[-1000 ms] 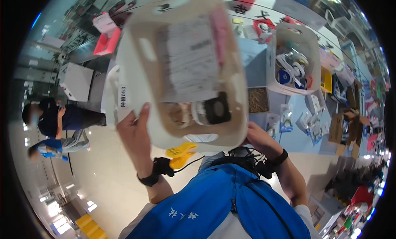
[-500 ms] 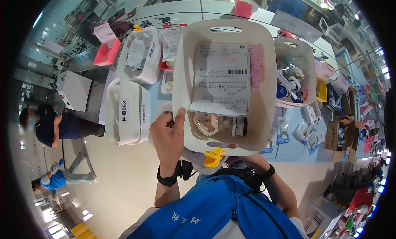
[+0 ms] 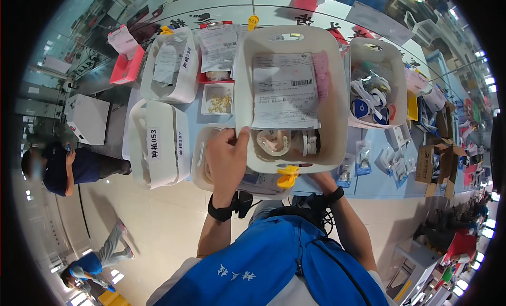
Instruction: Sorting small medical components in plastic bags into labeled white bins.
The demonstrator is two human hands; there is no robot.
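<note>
A white plastic bin [image 3: 335, 111] is held up over the table's near edge. My left hand [image 3: 227, 159] grips its left rim, thumb on the inner side. At the front wall, right of the handle slot, my right hand [image 3: 321, 181] supports it, its fingers mostly hidden beneath. Inside lie a printed paper form [image 3: 284, 89] and a pink slip [image 3: 321, 76]. Nearer me in the bin are a dental cast [image 3: 274, 143] with a row of teeth and a second, darker-edged model [image 3: 311, 142]. A yellow clip [image 3: 288, 177] hangs on the front rim.
Below the held bin, another white bin [image 3: 200, 163] stands at the table edge. Stacked white bins [image 3: 153, 171] and a red box [image 3: 126, 68] are at left. A bin of bagged parts [image 3: 403, 95], small packets [image 3: 363, 158] and a cardboard carton [image 3: 426, 169] lie right.
The held bin has moved slightly up and to the right, away from my body, with both hands on it. The bin beneath and a small box of gold-coloured parts now show more.
</note>
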